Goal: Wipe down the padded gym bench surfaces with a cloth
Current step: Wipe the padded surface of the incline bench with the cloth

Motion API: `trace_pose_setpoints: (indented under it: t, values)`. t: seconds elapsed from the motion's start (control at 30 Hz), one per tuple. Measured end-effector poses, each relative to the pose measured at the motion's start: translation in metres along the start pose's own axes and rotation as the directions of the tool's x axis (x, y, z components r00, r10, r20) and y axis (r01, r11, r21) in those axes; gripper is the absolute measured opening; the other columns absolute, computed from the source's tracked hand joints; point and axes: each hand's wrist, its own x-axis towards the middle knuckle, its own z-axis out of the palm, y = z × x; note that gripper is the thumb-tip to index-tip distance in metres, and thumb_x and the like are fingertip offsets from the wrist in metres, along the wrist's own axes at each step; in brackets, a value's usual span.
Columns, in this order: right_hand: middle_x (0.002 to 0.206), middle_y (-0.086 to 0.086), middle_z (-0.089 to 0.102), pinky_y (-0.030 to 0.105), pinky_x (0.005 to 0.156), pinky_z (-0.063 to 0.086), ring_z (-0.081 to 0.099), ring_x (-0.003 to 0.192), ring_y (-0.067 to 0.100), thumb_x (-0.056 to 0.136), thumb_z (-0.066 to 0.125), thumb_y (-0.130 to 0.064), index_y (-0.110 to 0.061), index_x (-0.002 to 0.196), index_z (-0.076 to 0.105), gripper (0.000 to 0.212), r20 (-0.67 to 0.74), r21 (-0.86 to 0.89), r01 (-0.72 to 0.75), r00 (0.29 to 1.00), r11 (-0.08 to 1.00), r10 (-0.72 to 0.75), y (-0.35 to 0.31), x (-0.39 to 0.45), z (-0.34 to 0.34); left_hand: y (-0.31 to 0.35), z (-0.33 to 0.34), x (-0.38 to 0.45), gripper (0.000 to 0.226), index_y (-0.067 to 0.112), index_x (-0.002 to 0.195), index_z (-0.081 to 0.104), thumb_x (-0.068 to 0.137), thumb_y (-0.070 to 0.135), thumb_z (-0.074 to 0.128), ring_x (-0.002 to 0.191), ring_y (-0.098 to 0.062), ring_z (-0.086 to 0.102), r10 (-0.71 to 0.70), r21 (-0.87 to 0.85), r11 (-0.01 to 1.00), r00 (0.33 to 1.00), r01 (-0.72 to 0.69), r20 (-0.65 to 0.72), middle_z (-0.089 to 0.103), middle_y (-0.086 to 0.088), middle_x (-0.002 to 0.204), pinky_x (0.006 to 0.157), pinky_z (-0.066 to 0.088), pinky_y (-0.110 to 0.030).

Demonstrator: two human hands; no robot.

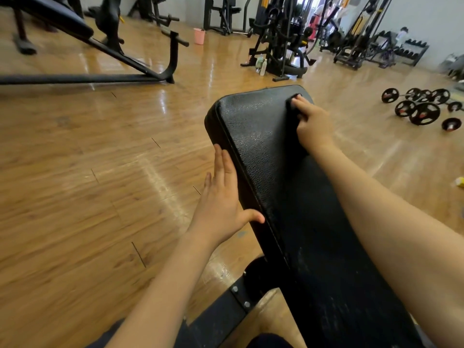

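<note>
A long black padded bench [261, 136] runs from the bottom right up to the middle of the head view. My right hand [312, 121] presses a dark cloth [291, 102] flat on the pad near its far right corner; most of the cloth is hidden under the fingers. My left hand [222, 197] lies flat against the pad's left side, fingers straight, thumb hooked over the top edge. It holds nothing.
The bench's black steel frame [226, 307] crosses the wooden floor below the pad. Barbells with black plates [424, 106] lie at the right. Another bench's frame [105, 76] stands at the far left, a pink bucket [199, 35] and weight machines [283, 38] behind.
</note>
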Motion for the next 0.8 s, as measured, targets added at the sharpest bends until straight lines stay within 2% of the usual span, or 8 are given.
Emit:
trace_pose_setpoints:
  t: [0.07,0.2,0.33,0.43,0.53,0.67,0.8]
  values:
    - [0.139,0.014,0.047,0.011,0.104,0.018,0.04,0.132,0.021,0.083,0.042,0.013,-0.002,0.127,0.055,0.048,-0.025,0.073,0.043,0.999,0.996,-0.041,-0.018,-0.022,0.005,0.003,0.0,0.0,0.138,0.027,0.119,-0.045,0.065,0.049,0.079,0.134,-0.009,-0.024,-0.016,-0.016,1.0,1.0,0.016,-0.005,-0.057,0.012,0.124,0.114,-0.009,-0.032]
    - [0.137,0.013,0.048,0.025,0.112,0.024,0.037,0.13,0.017,0.082,0.044,0.013,-0.001,0.128,0.052,0.049,0.002,0.183,0.214,0.976,0.96,-0.218,-0.041,-0.099,0.006,0.007,-0.003,-0.001,0.138,0.025,0.125,-0.04,0.064,0.043,0.083,0.144,-0.02,-0.015,-0.036,-0.032,0.999,0.999,0.036,-0.011,-0.049,0.01,0.13,0.119,0.004,-0.042]
    - [0.136,0.011,0.05,0.027,0.111,0.028,0.04,0.131,0.02,0.081,0.047,0.006,-0.003,0.127,0.054,0.047,0.051,0.184,0.296,0.949,0.937,-0.31,-0.036,-0.16,0.002,0.007,-0.003,-0.002,0.139,0.022,0.128,-0.035,0.061,0.038,0.085,0.146,-0.022,-0.012,-0.04,-0.031,0.999,0.999,0.039,-0.033,-0.042,0.007,0.137,0.119,0.008,-0.045]
    - [0.134,0.01,0.052,0.032,0.11,0.032,0.043,0.13,0.022,0.083,0.051,0.002,-0.005,0.124,0.058,0.042,0.063,0.183,0.252,0.962,0.95,-0.267,-0.037,-0.15,0.0,0.009,-0.002,-0.003,0.139,0.02,0.131,-0.034,0.061,0.038,0.085,0.146,-0.024,-0.01,-0.053,-0.015,0.999,0.998,0.052,-0.04,-0.039,0.005,0.139,0.119,0.01,-0.045]
    - [0.131,0.013,0.055,0.031,0.108,0.032,0.044,0.129,0.026,0.082,0.049,0.005,-0.002,0.121,0.06,0.041,0.03,0.21,0.19,0.979,0.959,-0.2,-0.05,-0.151,0.007,0.01,-0.003,-0.002,0.142,0.01,0.142,-0.026,0.059,0.034,0.087,0.146,-0.023,-0.009,-0.069,0.004,0.998,0.995,0.07,-0.066,-0.031,-0.002,0.15,0.118,0.01,-0.045]
    - [0.131,0.013,0.055,0.029,0.11,0.031,0.044,0.128,0.025,0.087,0.039,-0.005,-0.002,0.121,0.059,0.04,0.018,0.154,0.31,0.949,0.938,-0.316,-0.039,-0.192,0.007,0.016,-0.003,-0.004,0.138,0.005,0.147,-0.019,0.062,0.036,0.085,0.146,-0.018,-0.013,-0.064,0.07,0.995,0.995,0.07,-0.081,-0.024,-0.01,0.156,0.117,0.002,-0.041]
    - [0.131,0.012,0.054,0.025,0.111,0.028,0.043,0.128,0.024,0.088,0.038,-0.01,-0.003,0.122,0.059,0.041,0.026,0.142,0.308,0.949,0.941,-0.314,-0.034,-0.197,0.005,0.022,-0.001,-0.015,0.146,0.004,0.144,-0.025,0.058,0.043,0.086,0.145,-0.018,-0.017,-0.027,0.108,0.994,1.0,0.026,0.006,-0.031,-0.012,0.153,0.116,-0.003,-0.036]
